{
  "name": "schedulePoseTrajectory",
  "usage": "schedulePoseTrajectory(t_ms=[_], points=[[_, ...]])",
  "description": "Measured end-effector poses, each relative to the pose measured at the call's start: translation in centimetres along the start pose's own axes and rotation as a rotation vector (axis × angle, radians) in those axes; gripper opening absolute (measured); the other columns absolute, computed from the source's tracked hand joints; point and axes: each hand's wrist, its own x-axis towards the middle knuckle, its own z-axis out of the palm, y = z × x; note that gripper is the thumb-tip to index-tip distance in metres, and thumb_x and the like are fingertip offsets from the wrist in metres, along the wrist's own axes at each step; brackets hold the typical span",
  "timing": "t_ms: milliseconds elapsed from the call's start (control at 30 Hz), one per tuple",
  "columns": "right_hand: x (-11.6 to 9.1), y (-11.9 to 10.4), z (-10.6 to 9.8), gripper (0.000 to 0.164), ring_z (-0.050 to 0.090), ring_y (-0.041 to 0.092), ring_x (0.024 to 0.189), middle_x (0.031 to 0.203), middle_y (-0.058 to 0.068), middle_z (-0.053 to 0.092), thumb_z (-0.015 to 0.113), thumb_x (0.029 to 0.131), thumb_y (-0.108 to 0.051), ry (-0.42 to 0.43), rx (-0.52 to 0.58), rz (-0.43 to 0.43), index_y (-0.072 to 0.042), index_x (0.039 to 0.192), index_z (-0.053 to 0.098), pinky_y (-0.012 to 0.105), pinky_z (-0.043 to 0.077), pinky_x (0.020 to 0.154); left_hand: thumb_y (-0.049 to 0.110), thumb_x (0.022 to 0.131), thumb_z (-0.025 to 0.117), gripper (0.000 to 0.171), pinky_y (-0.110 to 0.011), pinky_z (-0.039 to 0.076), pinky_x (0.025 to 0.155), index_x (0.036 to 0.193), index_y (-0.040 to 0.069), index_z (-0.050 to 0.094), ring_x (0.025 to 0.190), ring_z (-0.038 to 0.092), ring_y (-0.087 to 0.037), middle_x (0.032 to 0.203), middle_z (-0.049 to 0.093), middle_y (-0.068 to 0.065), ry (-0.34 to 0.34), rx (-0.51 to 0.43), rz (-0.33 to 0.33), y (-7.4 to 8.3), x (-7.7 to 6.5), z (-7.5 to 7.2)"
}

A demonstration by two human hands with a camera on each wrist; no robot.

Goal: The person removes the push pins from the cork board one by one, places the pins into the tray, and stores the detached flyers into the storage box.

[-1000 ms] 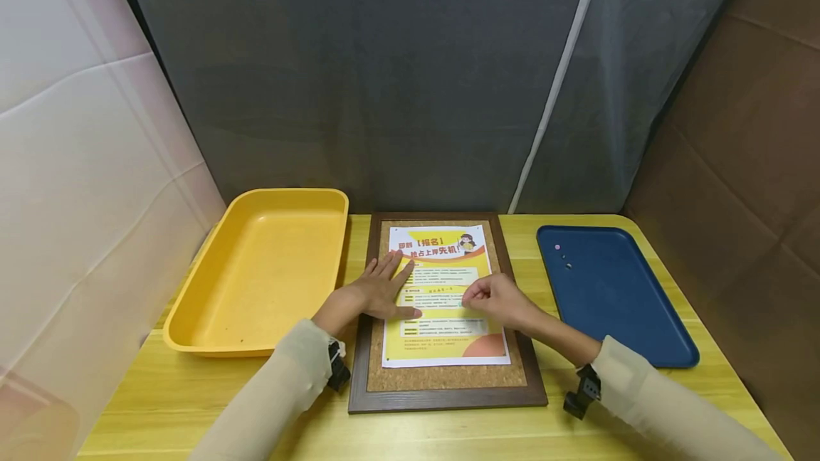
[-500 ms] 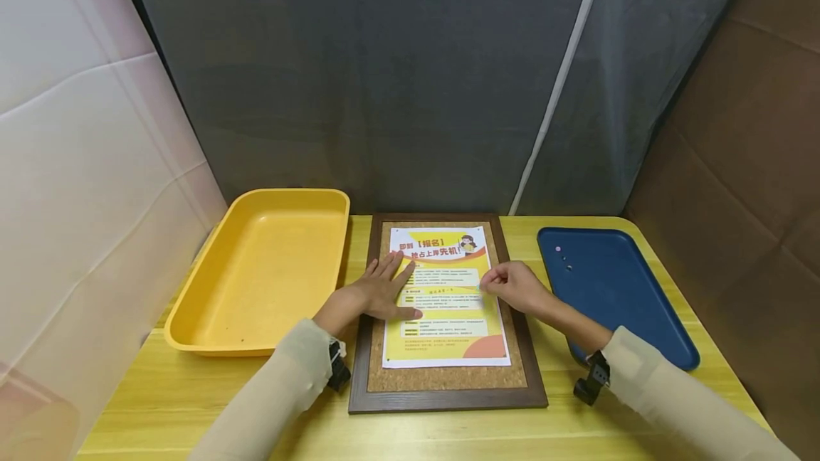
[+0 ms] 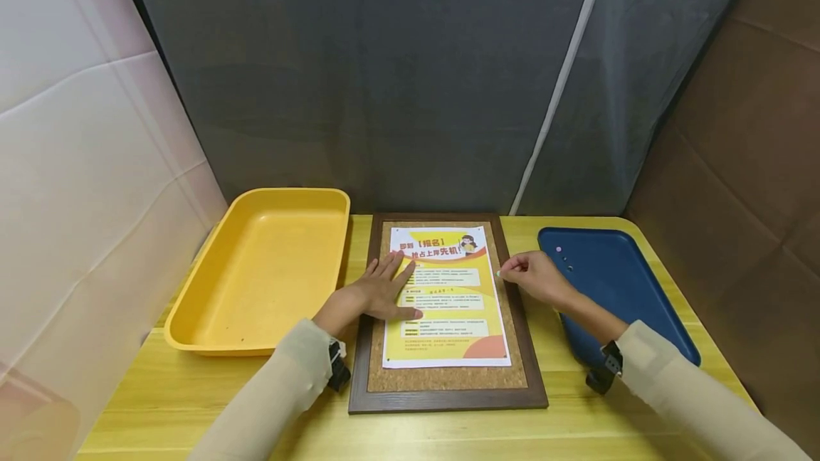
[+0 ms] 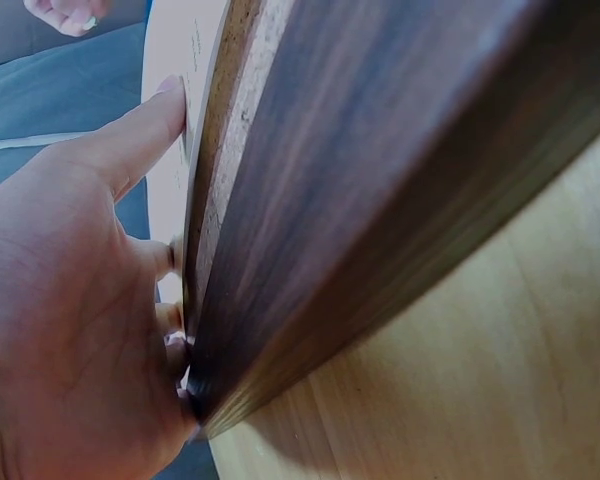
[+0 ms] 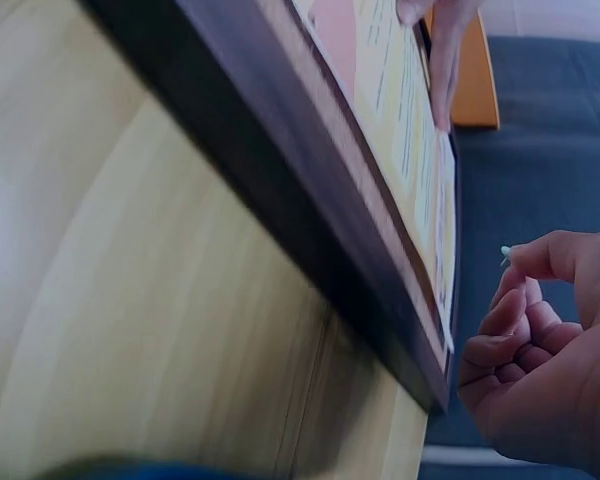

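Note:
A yellow and white printed poster [image 3: 448, 308] lies on a cork board [image 3: 448, 380] with a dark brown wooden frame [image 3: 448, 401]. My left hand [image 3: 370, 296] rests on the poster's left side, fingers spread and straight. Between thumb and fingertip my right hand [image 3: 537, 279] pinches a pale green thumbtack [image 5: 506, 252], its short pin just visible in the right wrist view. That hand hovers over the board's right edge. Small dark dots mark the poster's lower corners; what they are is too small to tell. In the left wrist view the left thumb [image 4: 150, 125] touches the paper.
A yellow tray [image 3: 256, 347] stands left of the board. To the right is a blue tray [image 3: 631, 290] with several tiny things, one a pink round piece [image 3: 559, 249]. A grey curtain [image 3: 359, 91] hangs behind the wooden table [image 3: 397, 440].
My right hand has moved right and slightly up, from above the poster's middle to the board's right edge, still pinching the thumbtack. The left hand has stayed in place.

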Motion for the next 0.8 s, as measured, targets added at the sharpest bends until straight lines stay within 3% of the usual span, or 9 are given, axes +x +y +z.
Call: schedulePoseTrajectory(t_ms=[100, 167, 233, 333, 400, 533, 800], points=[[0.1, 0.7, -0.8, 0.016, 0.054, 0.019, 0.074, 0.086, 0.012, 0.07, 0.071, 0.102, -0.013, 0.014, -0.018, -0.002, 0.002, 0.099, 0.077, 0.032, 0.046, 0.067, 0.072, 0.1, 0.052, 0.106, -0.056, -0.001, 0.131, 0.172, 0.012, 0.003, 0.164, -0.008, -0.035, 0.177, -0.009, -0.018, 0.002, 0.003, 0.0, 0.0, 0.0, 0.0], [0.2, 0.9, -1.3, 0.017, 0.054, 0.018, 0.072, 0.086, 0.013, 0.07, 0.07, 0.102, -0.013, 0.026, -0.031, -0.001, 0.002, 0.1, 0.076, 0.035, 0.045, 0.077, 0.073, 0.099, 0.052, 0.106, -0.056, -0.001, 0.131, 0.172, 0.013, 0.003, 0.164, -0.008, -0.034, 0.177, -0.009, -0.018, 0.002, 0.003, -0.003, 0.0, 0.0, 0.0], [0.2, 1.1, -1.7, 0.018, 0.053, 0.017, 0.072, 0.086, 0.012, 0.07, 0.07, 0.103, -0.013, 0.031, -0.037, 0.007, 0.003, 0.1, 0.076, 0.036, 0.045, 0.077, 0.073, 0.099, 0.052, 0.106, -0.056, -0.002, 0.131, 0.172, 0.013, 0.003, 0.164, -0.009, -0.034, 0.177, -0.009, -0.018, 0.002, 0.003, -0.004, -0.1, 0.0, 0.0], [0.3, 1.4, -2.3, 0.018, 0.054, 0.016, 0.073, 0.088, 0.012, 0.07, 0.069, 0.103, -0.012, 0.041, -0.048, 0.021, 0.005, 0.101, 0.075, 0.034, 0.045, 0.076, 0.073, 0.099, 0.051, 0.106, -0.056, -0.002, 0.131, 0.172, 0.014, 0.002, 0.164, -0.009, -0.034, 0.177, -0.009, -0.018, 0.0, 0.003, -0.004, -0.1, 0.0, 0.0], [0.2, 1.7, -2.7, 0.018, 0.054, 0.017, 0.074, 0.089, 0.013, 0.07, 0.069, 0.102, -0.012, 0.043, -0.049, 0.033, 0.005, 0.101, 0.075, 0.029, 0.046, 0.064, 0.073, 0.099, 0.051, 0.106, -0.056, -0.002, 0.131, 0.172, 0.014, 0.002, 0.164, -0.009, -0.034, 0.177, -0.009, -0.018, -0.001, 0.003, -0.003, -0.1, -0.1, 0.0], [0.2, 2.3, -3.5, 0.017, 0.055, 0.018, 0.076, 0.09, 0.015, 0.07, 0.069, 0.102, -0.011, 0.061, -0.064, 0.035, 0.005, 0.101, 0.075, 0.025, 0.046, 0.065, 0.073, 0.099, 0.051, 0.106, -0.055, -0.002, 0.131, 0.172, 0.014, 0.002, 0.164, -0.01, -0.033, 0.177, -0.01, -0.017, -0.004, 0.003, -0.005, -0.1, -0.1, 0.1], [0.2, 4.0, -4.8, 0.016, 0.054, 0.019, 0.077, 0.085, 0.006, 0.065, 0.07, 0.101, -0.012, 0.104, -0.109, 0.052, 0.004, 0.1, 0.074, 0.028, 0.045, 0.067, 0.073, 0.099, 0.052, 0.106, -0.055, -0.002, 0.131, 0.172, 0.015, 0.002, 0.164, -0.011, -0.033, 0.177, -0.011, -0.017, -0.003, -0.006, -0.01, -0.2, 0.0, 0.1]])
